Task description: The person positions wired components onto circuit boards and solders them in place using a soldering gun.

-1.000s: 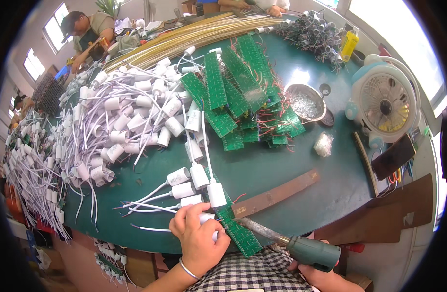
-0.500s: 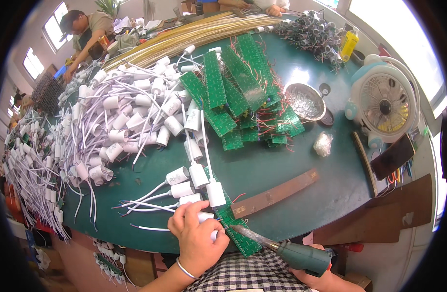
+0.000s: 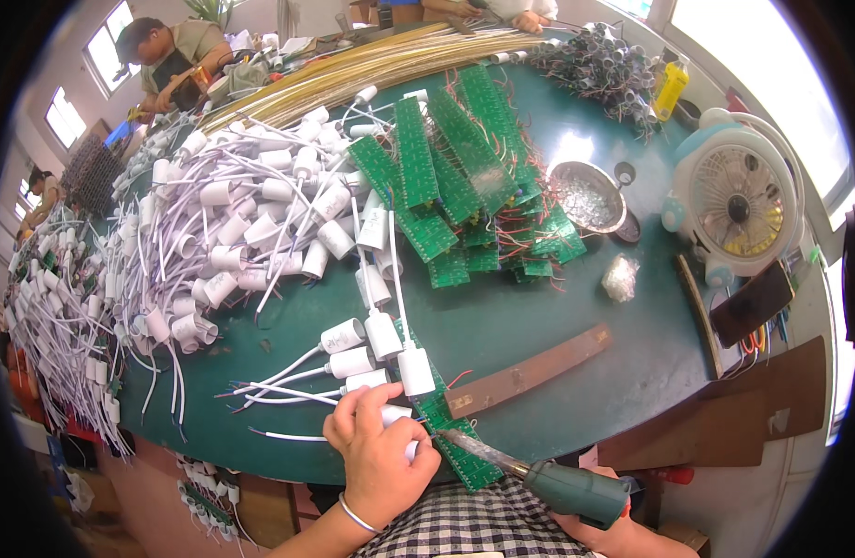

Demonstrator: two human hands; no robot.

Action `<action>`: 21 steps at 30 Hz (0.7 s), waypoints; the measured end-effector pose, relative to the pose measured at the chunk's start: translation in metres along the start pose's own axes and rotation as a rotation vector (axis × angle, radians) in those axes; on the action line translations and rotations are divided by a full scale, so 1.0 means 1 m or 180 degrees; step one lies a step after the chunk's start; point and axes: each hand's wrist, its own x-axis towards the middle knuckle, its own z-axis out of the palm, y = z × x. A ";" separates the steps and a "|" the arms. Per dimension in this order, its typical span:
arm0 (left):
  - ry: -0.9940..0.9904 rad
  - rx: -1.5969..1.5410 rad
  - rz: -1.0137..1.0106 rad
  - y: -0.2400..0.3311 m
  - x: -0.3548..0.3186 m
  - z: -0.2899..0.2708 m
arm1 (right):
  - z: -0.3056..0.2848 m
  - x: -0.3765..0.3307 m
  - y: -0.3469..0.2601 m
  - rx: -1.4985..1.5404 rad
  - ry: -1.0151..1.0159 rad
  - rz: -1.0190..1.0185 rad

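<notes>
My left hand [image 3: 383, 456] is closed around a white plastic cap [image 3: 396, 415], mostly hidden by the fingers, at the left edge of a long green circuit board [image 3: 474, 471]. In my right hand [image 3: 596, 528] is a soldering iron [image 3: 567, 490] with a green handle; its tip meets the board close to my left fingertips. Other white caps with cables lie beside the board, among them an upright one [image 3: 415, 370] just above my left fingers. A curved brown metal bar [image 3: 530, 370] rests across the board's right side.
Heaped white caps with cables [image 3: 251, 223] cover the left of the green table. Stacked circuit boards [image 3: 464, 177] lie mid-table, beside a metal bowl [image 3: 587, 197]. A fan [image 3: 736, 200], a phone [image 3: 753, 302] and a yellow bottle [image 3: 670, 90] stand right. People work at the far side.
My hands, the board and the iron hold nearly the same place; the view has shifted slightly. At the far left, a co-worker's arms have drawn in closer to their body.
</notes>
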 end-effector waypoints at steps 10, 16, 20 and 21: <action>-0.0038 -0.0007 -0.0039 0.000 0.000 0.000 | 0.000 -0.003 0.010 -0.0501 0.0209 -0.0374; -0.0028 0.0000 -0.0020 -0.001 0.000 0.001 | -0.001 -0.005 0.016 -0.0448 0.0180 -0.0367; -0.0049 -0.0014 -0.0039 -0.001 0.000 0.000 | -0.003 -0.002 0.005 -0.0498 0.0089 -0.0382; -0.0069 -0.0026 -0.0045 -0.001 0.000 -0.001 | -0.004 -0.002 0.004 -0.0414 0.0057 -0.0347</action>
